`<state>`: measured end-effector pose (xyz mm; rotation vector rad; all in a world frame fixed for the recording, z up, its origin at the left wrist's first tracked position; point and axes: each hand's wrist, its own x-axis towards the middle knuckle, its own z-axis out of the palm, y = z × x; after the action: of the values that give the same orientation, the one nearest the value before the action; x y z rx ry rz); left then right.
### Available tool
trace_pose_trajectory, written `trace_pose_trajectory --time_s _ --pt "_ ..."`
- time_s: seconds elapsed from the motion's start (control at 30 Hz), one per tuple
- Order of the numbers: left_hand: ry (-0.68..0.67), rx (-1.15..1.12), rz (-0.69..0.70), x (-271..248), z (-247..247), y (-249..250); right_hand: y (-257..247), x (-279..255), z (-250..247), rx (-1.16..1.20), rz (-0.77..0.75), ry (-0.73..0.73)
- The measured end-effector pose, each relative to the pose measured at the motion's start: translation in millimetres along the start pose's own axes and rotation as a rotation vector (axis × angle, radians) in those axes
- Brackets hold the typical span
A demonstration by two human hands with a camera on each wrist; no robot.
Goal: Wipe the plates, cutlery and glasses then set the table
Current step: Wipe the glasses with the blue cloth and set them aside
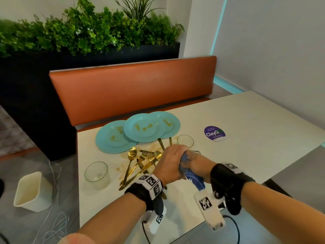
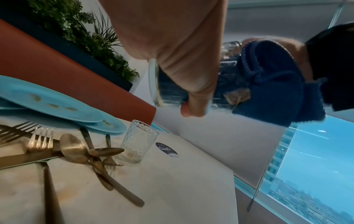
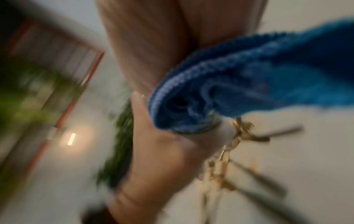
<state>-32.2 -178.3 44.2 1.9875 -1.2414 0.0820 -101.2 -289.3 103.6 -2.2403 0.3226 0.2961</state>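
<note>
My left hand [image 1: 173, 159] grips a clear ribbed glass [image 2: 159, 84] held sideways above the table. My right hand [image 1: 197, 161] holds a blue cloth [image 1: 194, 178] stuffed into the glass's mouth; in the left wrist view the blue cloth [image 2: 268, 84] fills the glass. The right wrist view is blurred and shows the blue cloth [image 3: 249, 84] and my left hand [image 3: 162, 154]. Three stained teal plates [image 1: 144, 128] overlap at the table's far left. A heap of gold cutlery [image 1: 140, 162] lies in front of them on brown smears. Two more glasses stand upright, one near left [image 1: 96, 173], one behind my hands [image 1: 185, 140].
The white table [image 1: 246, 138] bears a purple sticker [image 1: 214, 133]. An orange bench back [image 1: 131, 90] and a dark planter with greenery [image 1: 88, 32] lie beyond. A cream bin [image 1: 29, 191] and loose cables sit on the floor at left. A wall runs along the right.
</note>
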Motion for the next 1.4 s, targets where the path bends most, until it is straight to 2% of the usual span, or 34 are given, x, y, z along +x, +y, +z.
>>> trace_pose_trajectory --time_s 0.1,0.17,0.23,0.27,0.3,0.4,0.43,0.5,0.57,0.63,0.7,0.8,0.93,1.07,1.2,1.4 --pt "-0.071 -0.033 -0.046 -3 -2 -1 -2 -1 5 -0.580 0.052 -0.131" --pt "-0.108 -0.020 -0.051 -3 -3 1 -4 -6 7 -0.723 0.054 -0.206" --pt "-0.105 -0.001 -0.031 -2 -1 3 -1 -5 9 -0.618 0.045 -0.168" --pt "-0.098 0.003 -0.026 -5 1 3 1 -5 9 -0.490 0.064 -0.127" --pt "-0.074 0.000 -0.025 -8 4 1 3 -5 9 -0.324 0.070 -0.082" --pt "0.062 -0.017 -0.004 -18 10 -3 1 -9 15 0.571 0.185 -0.041" --pt "0.104 -0.026 -0.004 -19 10 -4 0 -10 16 0.780 0.218 0.008" --pt "0.171 -0.062 -0.044 -18 6 -4 -1 -8 16 0.938 0.244 0.065" --pt "0.207 -0.094 -0.154 -24 1 -11 -7 -13 11 0.953 0.223 0.046" --pt "0.242 -0.166 -0.325 -39 -3 -25 -11 -20 -1 0.951 0.143 -0.025" --pt "0.283 -0.220 -0.465 -63 -7 -39 -15 -28 -15 0.945 0.082 -0.025" --pt "0.304 -0.220 -0.495 -94 -15 -44 -12 -29 -33 1.055 0.015 0.027" --pt "0.390 -0.182 -0.573 -134 -21 -43 -11 -16 -20 1.027 0.100 0.047" --pt "0.394 -0.109 -0.724 -169 -29 -45 -5 -4 8 0.992 0.181 0.029" --pt "0.420 -0.140 -0.963 -204 -38 -55 -11 0 30 0.961 0.186 -0.024" --pt "0.492 -0.173 -1.142 -230 -47 -66 -15 -1 48 0.941 0.191 -0.036"
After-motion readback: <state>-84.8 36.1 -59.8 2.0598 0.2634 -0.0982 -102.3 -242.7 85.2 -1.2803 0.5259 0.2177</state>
